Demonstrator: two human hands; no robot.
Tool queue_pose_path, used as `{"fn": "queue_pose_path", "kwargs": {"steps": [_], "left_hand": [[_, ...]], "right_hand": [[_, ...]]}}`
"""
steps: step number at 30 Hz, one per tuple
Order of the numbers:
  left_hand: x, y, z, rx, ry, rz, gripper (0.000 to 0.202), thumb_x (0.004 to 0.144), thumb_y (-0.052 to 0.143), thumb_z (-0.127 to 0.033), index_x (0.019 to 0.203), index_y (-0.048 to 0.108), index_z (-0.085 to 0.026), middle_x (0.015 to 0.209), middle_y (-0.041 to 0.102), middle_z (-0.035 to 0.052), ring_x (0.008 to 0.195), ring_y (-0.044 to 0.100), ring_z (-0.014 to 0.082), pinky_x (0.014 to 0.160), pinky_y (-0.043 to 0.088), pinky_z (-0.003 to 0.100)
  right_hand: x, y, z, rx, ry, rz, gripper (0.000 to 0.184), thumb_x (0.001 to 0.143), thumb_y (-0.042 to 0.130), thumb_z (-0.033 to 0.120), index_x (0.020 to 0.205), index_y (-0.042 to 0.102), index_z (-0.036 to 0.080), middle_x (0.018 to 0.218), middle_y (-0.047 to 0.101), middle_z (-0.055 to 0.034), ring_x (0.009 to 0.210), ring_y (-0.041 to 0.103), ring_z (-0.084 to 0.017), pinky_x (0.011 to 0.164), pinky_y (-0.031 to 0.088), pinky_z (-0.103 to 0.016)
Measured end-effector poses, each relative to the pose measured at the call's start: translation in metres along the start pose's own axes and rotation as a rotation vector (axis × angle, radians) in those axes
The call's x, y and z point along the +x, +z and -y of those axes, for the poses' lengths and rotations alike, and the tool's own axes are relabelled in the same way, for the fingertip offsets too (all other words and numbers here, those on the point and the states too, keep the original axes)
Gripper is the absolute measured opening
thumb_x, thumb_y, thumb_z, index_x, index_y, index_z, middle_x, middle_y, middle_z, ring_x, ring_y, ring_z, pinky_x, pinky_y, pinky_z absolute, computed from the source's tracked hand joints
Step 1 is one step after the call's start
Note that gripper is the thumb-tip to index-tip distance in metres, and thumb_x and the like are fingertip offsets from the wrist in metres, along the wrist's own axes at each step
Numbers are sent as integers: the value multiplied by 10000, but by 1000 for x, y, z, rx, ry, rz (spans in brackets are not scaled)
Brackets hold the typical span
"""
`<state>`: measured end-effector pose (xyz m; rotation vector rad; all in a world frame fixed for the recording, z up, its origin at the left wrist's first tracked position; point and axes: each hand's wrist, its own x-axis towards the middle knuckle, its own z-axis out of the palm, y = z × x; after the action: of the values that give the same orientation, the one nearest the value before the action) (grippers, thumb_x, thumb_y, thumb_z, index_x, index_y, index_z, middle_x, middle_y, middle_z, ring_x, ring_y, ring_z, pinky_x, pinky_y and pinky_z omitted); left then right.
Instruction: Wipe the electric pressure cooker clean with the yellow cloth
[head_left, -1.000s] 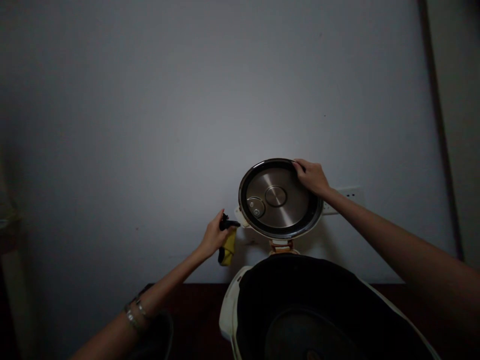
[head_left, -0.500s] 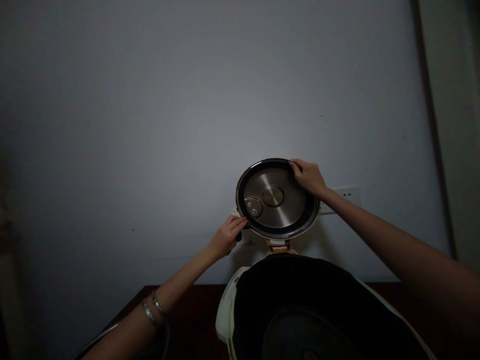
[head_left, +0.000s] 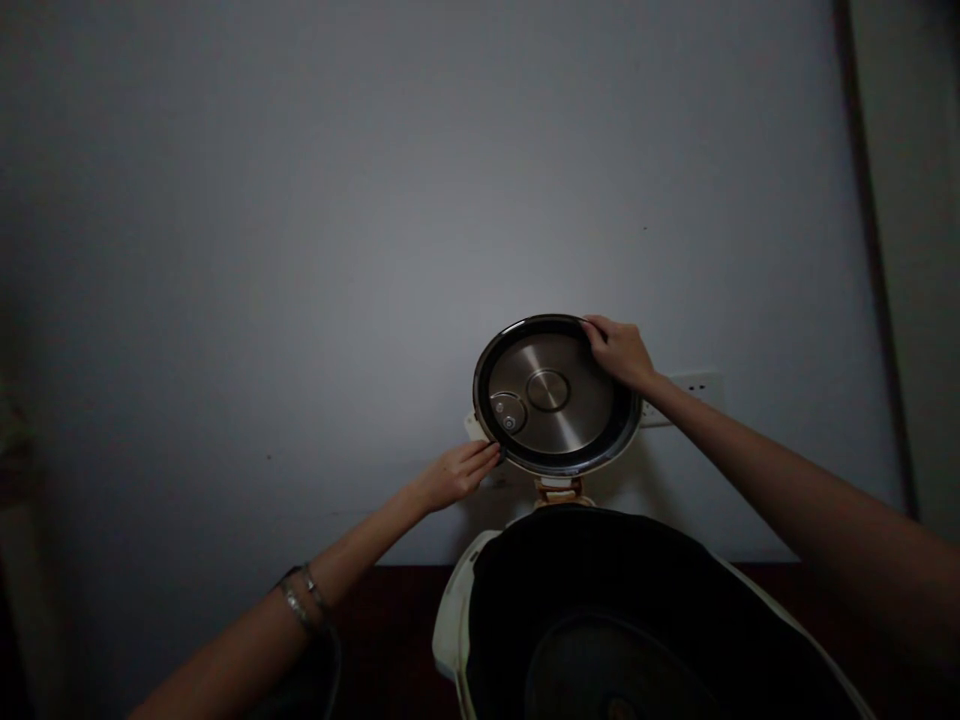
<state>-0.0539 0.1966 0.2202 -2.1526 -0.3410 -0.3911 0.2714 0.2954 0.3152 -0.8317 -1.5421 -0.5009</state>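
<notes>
An oval rice cooker lid point(head_left: 559, 425) stands raised on its orange-stained hinge point(head_left: 559, 490), its round metal inner face towards me. My right hand point(head_left: 621, 352) grips the lid's upper right rim, thumb on the inner side. At the lower left rim is my left hand point(head_left: 461, 472), fingers pinched together, with something small and dark at the fingertips that I cannot make out. Below the lid, the white cooker body point(head_left: 454, 610) sits open. Its deep interior point(head_left: 585, 570) is very dark, with a round shape faintly showing at the bottom.
The dark red tabletop point(head_left: 386, 610) carries the cooker and meets a pale wall point(head_left: 337, 250) behind the lid. A wall socket point(head_left: 697, 385) lies just behind my right wrist. At lower left, a dark curved-edged object point(head_left: 330, 670) is partly hidden by my left forearm.
My left hand has shifted slightly right and down along the lid's lower left edge, turning flatter. The dark bit that showed beneath it is now by the fingertips. My right hand keeps its grip.
</notes>
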Motion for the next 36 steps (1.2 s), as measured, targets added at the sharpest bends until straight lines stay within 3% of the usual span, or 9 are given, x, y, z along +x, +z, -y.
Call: {"fn": "queue_pose_path", "kwargs": {"steps": [8,16,23,30,36], "left_hand": [[-20,-1,-4,48,4,-2,344,916,345,-93,1235,475,-84,1141,633,157,1081,588,202,860,553,360],[-8,2,5,44,-33,-60,363,912,359,-98,1264,442,-73,1187,603,177,1134,549,222,891,533,397],[-25,2,7,36,-39,-95,438,901,344,-67,1339,352,-73,1138,629,176,1071,582,211,827,557,374],[-4,-2,4,99,56,-66,365,908,358,-80,1263,431,-34,1186,604,184,1141,544,206,909,522,353],[-15,4,2,128,36,-64,355,904,361,-70,1248,445,-41,1167,617,176,1091,581,211,878,541,358]], "right_hand": [[0,1,-2,-29,-5,-6,355,910,375,372,1019,675,216,979,712,-79,849,652,-271,753,466,-364],[0,2,-3,-23,-3,-19,341,909,388,368,1022,674,220,998,708,-77,875,650,-275,775,466,-381],[0,2,-4,-13,-5,-4,348,910,395,339,1033,675,171,1018,699,-112,898,652,-281,790,465,-371],[-1,3,-4,-9,-7,-13,342,908,396,342,1030,674,183,1006,704,-93,894,653,-271,794,471,-363],[1,3,-3,-22,-10,-7,340,905,400,331,1038,673,180,1010,704,-94,889,653,-272,801,468,-369]]}}
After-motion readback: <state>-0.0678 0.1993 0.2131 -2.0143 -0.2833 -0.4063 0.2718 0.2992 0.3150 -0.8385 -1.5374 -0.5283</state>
